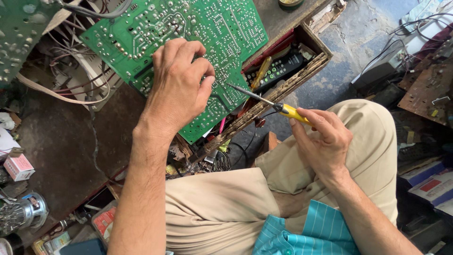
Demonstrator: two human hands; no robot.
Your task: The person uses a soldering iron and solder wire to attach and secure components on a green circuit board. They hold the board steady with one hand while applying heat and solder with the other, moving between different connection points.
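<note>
Green circuit board (226,33) lies under left hand (179,87), beside soldering iron (271,105).

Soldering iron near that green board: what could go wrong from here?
1. The soldering iron tip sits close to the left hand pressing the green circuit board; a slip might burn fingers.
2. The right hand holds it above the lap; it could scorch the trousers.

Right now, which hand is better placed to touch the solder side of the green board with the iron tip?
Right hand: it holds the yellow-handled soldering iron, tip toward the green circuit board.
</note>
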